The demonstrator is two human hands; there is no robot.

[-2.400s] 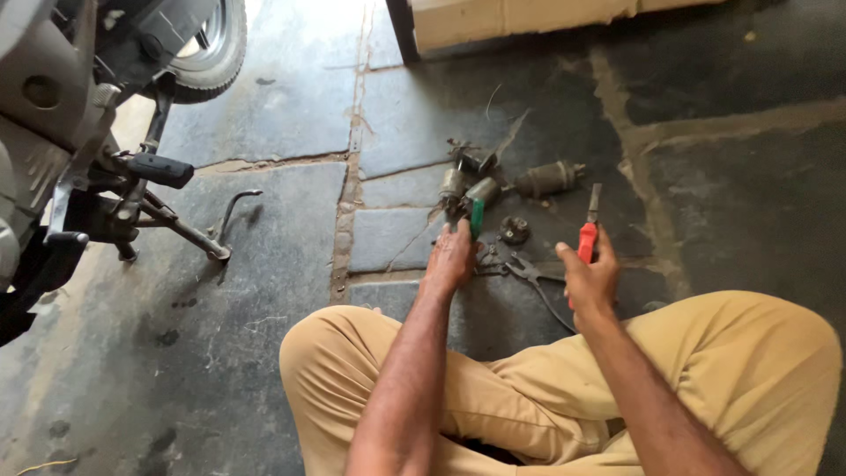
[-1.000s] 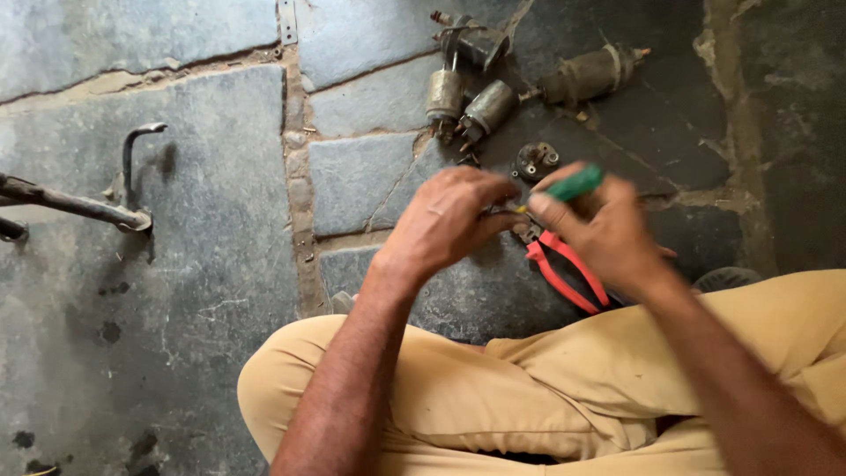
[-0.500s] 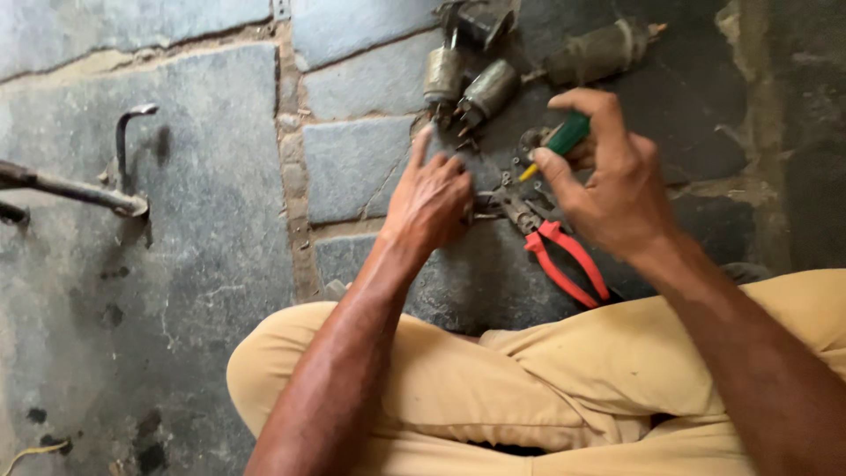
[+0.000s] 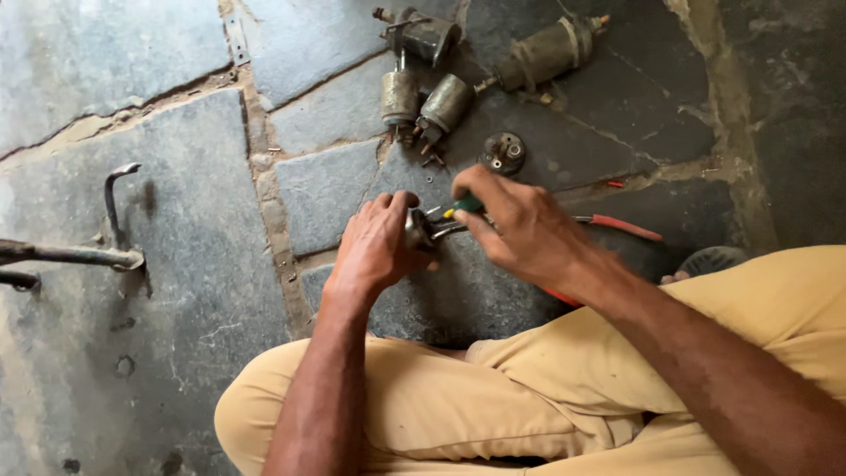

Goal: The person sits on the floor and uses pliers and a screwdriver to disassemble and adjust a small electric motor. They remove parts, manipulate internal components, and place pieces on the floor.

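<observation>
Between both sets of fingers, just above the folded knees: small round metal part [image 4: 418, 230], clamped in left hand [image 4: 377, 249], fingers curled shut around it. Right hand [image 4: 520, 231] closed on green-handled screwdriver [image 4: 462, 209], tip against the part's edge. Beyond the fingertips, near: round cap [image 4: 503, 152] and cylindrical motor bodies [image 4: 445, 102]. Red-handled pliers [image 4: 627, 227] just right of the knuckles. Bare stone floor [image 4: 176, 211] lay open leftward, up to metal stand [image 4: 70, 256].
</observation>
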